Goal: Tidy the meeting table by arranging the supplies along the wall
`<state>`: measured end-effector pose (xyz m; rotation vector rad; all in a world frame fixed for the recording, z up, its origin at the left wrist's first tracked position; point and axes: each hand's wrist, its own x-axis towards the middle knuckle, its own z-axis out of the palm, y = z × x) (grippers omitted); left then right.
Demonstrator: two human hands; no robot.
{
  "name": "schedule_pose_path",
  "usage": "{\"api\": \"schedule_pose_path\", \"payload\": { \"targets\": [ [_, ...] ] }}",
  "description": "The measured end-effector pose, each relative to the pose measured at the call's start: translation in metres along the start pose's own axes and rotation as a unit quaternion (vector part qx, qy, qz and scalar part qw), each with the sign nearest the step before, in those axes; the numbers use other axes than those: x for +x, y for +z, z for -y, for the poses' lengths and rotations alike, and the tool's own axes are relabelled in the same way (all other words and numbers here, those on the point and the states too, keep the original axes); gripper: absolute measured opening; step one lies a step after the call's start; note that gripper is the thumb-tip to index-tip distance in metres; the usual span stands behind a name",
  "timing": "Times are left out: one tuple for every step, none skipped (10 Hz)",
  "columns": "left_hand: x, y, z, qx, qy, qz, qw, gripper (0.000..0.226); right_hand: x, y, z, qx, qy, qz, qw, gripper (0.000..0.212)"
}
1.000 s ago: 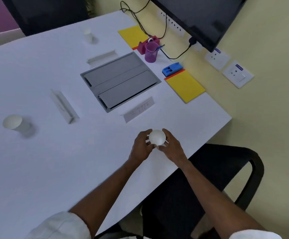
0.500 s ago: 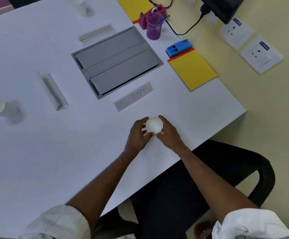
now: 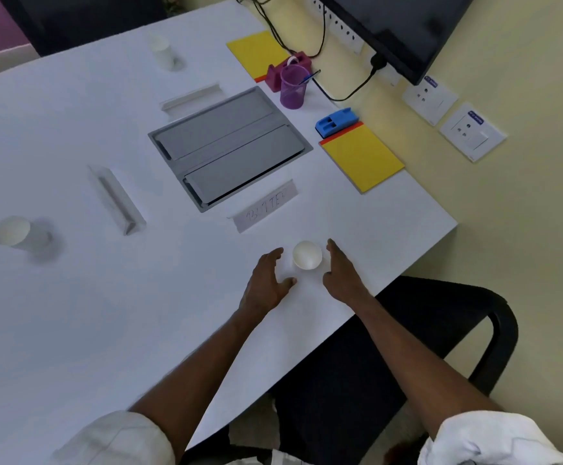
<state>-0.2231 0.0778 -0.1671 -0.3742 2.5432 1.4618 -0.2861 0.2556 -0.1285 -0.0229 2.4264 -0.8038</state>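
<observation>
Left hand (image 3: 268, 280) and right hand (image 3: 342, 275) both open, flanking the near cup (image 3: 307, 260); left cup (image 3: 12, 231) and name cards (image 3: 266, 206) not at the wall (image 3: 525, 229) yet.

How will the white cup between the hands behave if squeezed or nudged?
The white cup looks like thin paper, so it is probably light and easily crushed by a hard grip. It stands upright on a smooth table and seems empty, so a nudge would likely slide or tip it.

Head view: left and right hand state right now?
Left hand: open, fingers spread beside the cup, holding nothing.
Right hand: open, on the cup's other side, holding nothing.
</observation>
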Motion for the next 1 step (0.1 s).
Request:
{"api": "schedule_pose_path", "payload": {
  "targets": [
    [-0.0125, -0.0146, 0.0011, 0.009, 0.011, 0.011, 1.000, 0.073, -0.0154, 0.0011, 0.0112, 0.002, 0.012, -0.040, 0.999, 0.077]
  ]
}}
